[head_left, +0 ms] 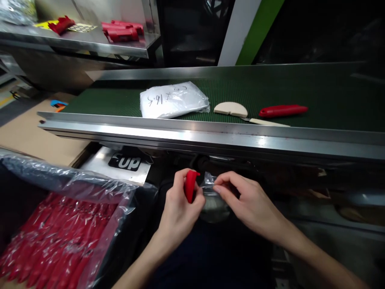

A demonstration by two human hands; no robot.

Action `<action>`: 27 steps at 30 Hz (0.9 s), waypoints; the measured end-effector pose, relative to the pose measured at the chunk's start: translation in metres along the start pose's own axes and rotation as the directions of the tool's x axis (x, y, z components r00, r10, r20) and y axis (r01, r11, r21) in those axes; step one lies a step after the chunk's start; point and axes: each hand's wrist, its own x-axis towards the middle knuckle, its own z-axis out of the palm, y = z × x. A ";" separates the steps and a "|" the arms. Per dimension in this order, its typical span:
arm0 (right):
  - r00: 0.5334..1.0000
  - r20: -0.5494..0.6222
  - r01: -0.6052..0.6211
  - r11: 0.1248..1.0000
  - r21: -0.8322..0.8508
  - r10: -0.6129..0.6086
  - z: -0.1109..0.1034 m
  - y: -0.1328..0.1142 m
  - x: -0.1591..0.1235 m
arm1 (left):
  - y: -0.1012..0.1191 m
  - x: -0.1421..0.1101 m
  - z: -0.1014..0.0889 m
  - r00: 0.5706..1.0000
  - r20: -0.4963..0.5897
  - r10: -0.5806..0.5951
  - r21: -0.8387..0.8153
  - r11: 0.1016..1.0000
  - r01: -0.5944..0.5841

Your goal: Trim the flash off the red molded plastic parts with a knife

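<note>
Knuckles up, my left hand (pixel 180 206) grips a red piece (pixel 190 186); my right hand (pixel 246 196) pinches clear film (pixel 208 182); red handles (pixel 57 237) crowd the plastic-lined bin (pixel 130 228).

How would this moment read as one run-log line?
left hand: holds red part | right hand: pinches clear plastic | green belt: white package, second red part | dark box: many red pieces

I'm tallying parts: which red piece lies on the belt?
The red piece beside the cream-handled tool; others show in the left hand, the lined box and on the shelf.
</note>
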 end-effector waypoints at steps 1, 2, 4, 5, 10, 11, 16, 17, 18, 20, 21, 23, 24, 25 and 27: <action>0.999 -0.030 0.034 0.999 -0.026 -0.034 0.000 -0.002 0.000 | -0.001 0.001 -0.001 1.000 0.004 0.025 0.038 0.999 -0.025; 0.995 -0.066 0.072 0.996 -0.050 -0.075 -0.001 -0.004 0.000 | -0.002 0.001 -0.002 0.998 0.020 0.052 0.073 0.996 -0.053; 0.988 -0.076 0.127 0.989 -0.079 -0.133 -0.002 -0.011 0.002 | -0.001 -0.002 -0.001 0.992 0.070 0.104 0.135 0.984 -0.112; 0.990 -0.032 0.137 0.988 -0.073 -0.139 -0.002 -0.014 0.003 | 0.000 -0.005 0.000 0.986 0.103 0.128 0.168 0.975 -0.144; 0.995 0.021 0.100 0.995 0.026 -0.101 -0.011 -0.022 -0.004 | 0.001 -0.009 0.002 0.977 0.155 0.146 0.272 0.944 -0.185; 0.989 -0.106 0.106 0.994 0.005 -0.105 -0.016 -0.021 -0.009 | -0.001 -0.006 0.001 0.984 0.123 0.129 0.261 0.952 -0.158; 0.861 -0.312 0.269 0.879 -0.394 -0.403 -0.038 -0.010 -0.045 | -0.011 0.011 -0.012 1.000 -0.013 -0.009 0.109 0.994 0.010; 0.844 -0.231 0.349 0.823 -0.449 -0.484 -0.039 -0.008 -0.050 | -0.011 0.012 -0.014 0.999 -0.012 -0.040 0.073 0.997 0.041; 0.823 -0.150 0.428 0.771 -0.471 -0.548 -0.039 -0.006 -0.053 | -0.010 0.012 -0.015 0.998 -0.007 -0.066 0.038 0.997 0.066; 0.789 -0.010 0.545 0.707 -0.451 -0.615 -0.035 -0.001 -0.057 | -0.005 0.010 -0.015 0.995 0.003 -0.101 -0.021 0.995 0.101; 0.779 0.037 0.576 0.692 -0.436 -0.625 -0.031 0.001 -0.056 | -0.002 0.008 -0.014 0.994 0.001 -0.110 -0.049 0.993 0.110; 0.781 0.093 0.590 0.683 -0.430 -0.617 -0.025 0.006 -0.054 | 0.003 0.003 -0.012 0.993 -0.006 -0.116 -0.103 0.988 0.115; 0.785 0.119 0.592 0.680 -0.432 -0.608 -0.022 0.009 -0.052 | 0.005 0.001 -0.012 0.993 -0.009 -0.114 -0.127 0.986 0.112; 0.773 0.158 0.613 0.659 -0.435 -0.615 -0.021 0.011 -0.050 | 0.006 -0.001 -0.012 0.994 -0.009 -0.111 -0.149 0.983 0.108; 0.740 0.267 0.664 0.606 -0.438 -0.618 -0.020 0.015 -0.045 | 0.005 -0.003 -0.013 0.995 0.000 -0.098 -0.173 0.980 0.096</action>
